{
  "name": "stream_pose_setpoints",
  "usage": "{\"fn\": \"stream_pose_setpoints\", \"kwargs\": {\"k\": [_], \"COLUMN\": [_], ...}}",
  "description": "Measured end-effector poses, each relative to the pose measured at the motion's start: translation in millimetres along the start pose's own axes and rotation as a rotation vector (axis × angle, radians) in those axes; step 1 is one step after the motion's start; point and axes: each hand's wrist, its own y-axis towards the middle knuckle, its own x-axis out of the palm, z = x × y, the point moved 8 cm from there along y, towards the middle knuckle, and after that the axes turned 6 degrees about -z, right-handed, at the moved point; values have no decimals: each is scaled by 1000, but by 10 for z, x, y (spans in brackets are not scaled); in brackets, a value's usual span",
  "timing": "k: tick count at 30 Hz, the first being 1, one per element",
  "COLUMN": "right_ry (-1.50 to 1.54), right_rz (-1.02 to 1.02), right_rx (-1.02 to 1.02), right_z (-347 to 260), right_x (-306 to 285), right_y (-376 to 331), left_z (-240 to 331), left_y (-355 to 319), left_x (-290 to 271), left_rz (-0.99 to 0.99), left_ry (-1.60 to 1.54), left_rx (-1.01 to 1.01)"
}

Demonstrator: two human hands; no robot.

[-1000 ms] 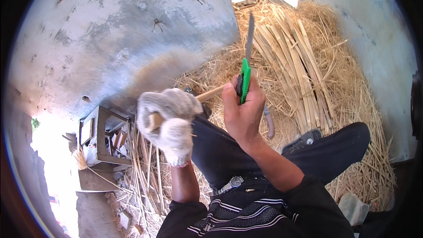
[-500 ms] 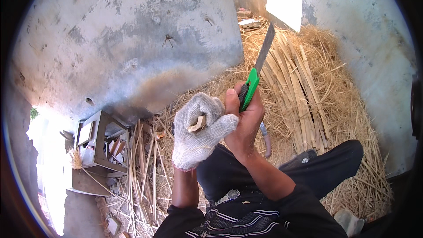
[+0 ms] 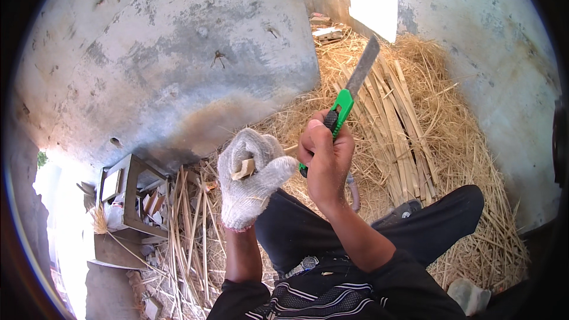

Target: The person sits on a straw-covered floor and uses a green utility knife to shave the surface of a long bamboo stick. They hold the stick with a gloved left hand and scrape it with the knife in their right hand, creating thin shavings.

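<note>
Gloved left hand (image 3: 252,178) clenched around a bamboo piece (image 3: 244,169); bare right hand (image 3: 325,157) just beside grips the green-handled knife (image 3: 348,96), blade pointing upper right.

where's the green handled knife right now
In the head view the green-handled knife is right of centre, gripped in the bare right hand, its blade pointing up over the bundle of cane strips, beside the gloved left hand.

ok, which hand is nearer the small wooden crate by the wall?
Left. The gloved left hand is just right of the wooden crate; the bare right hand, gripping the green-handled knife, sits farther right.
</note>
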Motion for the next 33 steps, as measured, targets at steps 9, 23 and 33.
{"fn": "stream_pose_setpoints", "kwargs": {"k": [9, 23, 33], "right_ry": [-73, -912, -1059], "right_rz": [-152, -560, -536], "right_rx": [-18, 32, 150], "right_z": [-111, 548, 571], "right_x": [-62, 157, 139], "right_y": [-181, -606, -645], "left_z": [-34, 147, -54], "left_y": [149, -447, -563], "left_x": [-262, -779, -824], "left_rz": [-2, 526, 584], "left_ry": [-121, 1337, 1759], "left_rx": [225, 830, 794]}}
